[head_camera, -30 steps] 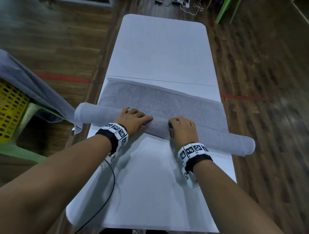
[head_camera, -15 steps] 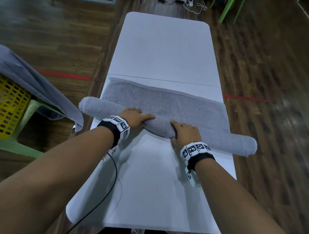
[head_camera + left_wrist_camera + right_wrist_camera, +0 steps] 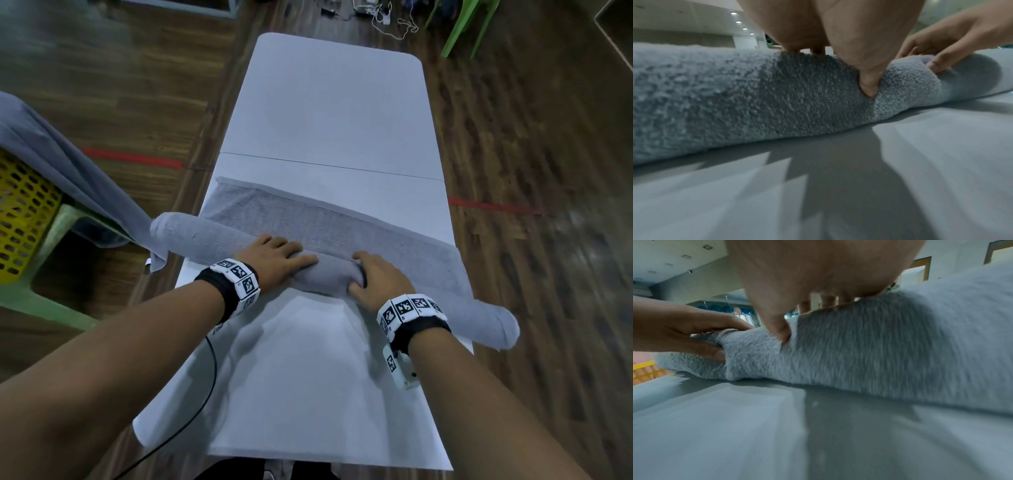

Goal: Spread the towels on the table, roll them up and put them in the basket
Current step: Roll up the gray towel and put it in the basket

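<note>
A grey towel lies across the white table [image 3: 329, 102], its near part wound into a long roll [image 3: 212, 240] that overhangs both table sides. The flat remainder [image 3: 342, 226] stretches beyond the roll. My left hand [image 3: 274, 257] grips the roll's middle, fingers over the top and thumb [image 3: 869, 84] dug into the near side. My right hand [image 3: 373, 277] grips it just to the right, thumb [image 3: 779, 327] pressed into the pile [image 3: 879, 345]. The yellow basket [image 3: 24, 212] stands to the left on a green stool.
A second grey towel [image 3: 61, 164] hangs over the basket and down to the roll's left end. A black cable [image 3: 205, 394] runs from my left wrist over the table's near left edge. Green chair legs [image 3: 469, 24] and loose cables [image 3: 387, 17] lie beyond the far end.
Both hands have pushed the roll away from me, so the flat strip is narrower. The roll's left end has swung farther forward than the right end.
</note>
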